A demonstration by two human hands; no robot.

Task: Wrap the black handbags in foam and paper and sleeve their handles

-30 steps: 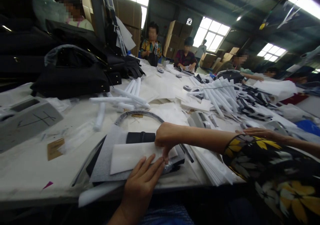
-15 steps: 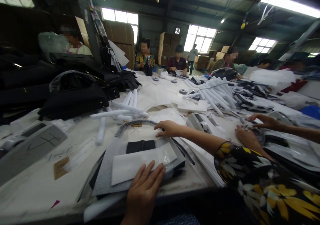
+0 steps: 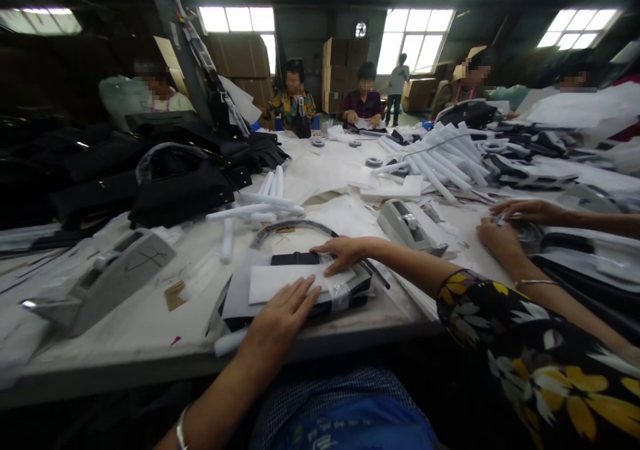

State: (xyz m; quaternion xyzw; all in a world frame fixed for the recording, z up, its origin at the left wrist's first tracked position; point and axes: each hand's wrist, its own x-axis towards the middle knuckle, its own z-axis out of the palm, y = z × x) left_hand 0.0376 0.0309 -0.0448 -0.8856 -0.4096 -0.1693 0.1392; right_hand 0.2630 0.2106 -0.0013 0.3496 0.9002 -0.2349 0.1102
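A black handbag (image 3: 295, 259) lies before me at the table's front edge, its wrapped handle (image 3: 295, 225) arching away from me. On top of it sits a white foam sheet (image 3: 273, 285), with clear plastic (image 3: 341, 295) over its right end. My left hand (image 3: 283, 313) rests flat on the sheet, fingers stretched out. My right hand (image 3: 343, 251) reaches in from the right and touches the bag's far right part near the handle's base, its fingers apart. Grey-white sheeting (image 3: 235, 297) shows along the bag's left side.
Tape dispensers stand left (image 3: 115, 277) and right (image 3: 407, 227) of the bag. White foam tubes (image 3: 270, 203) lie behind it, beside a pile of black bags (image 3: 180, 190). At right, a co-worker's hands (image 3: 505, 230) handle another item. More people sit across the table.
The view has tipped down and shifted, showing my lap. My right hand has come from the handle closer onto the sheet's far edge. My left hand stays flat on the sheet.
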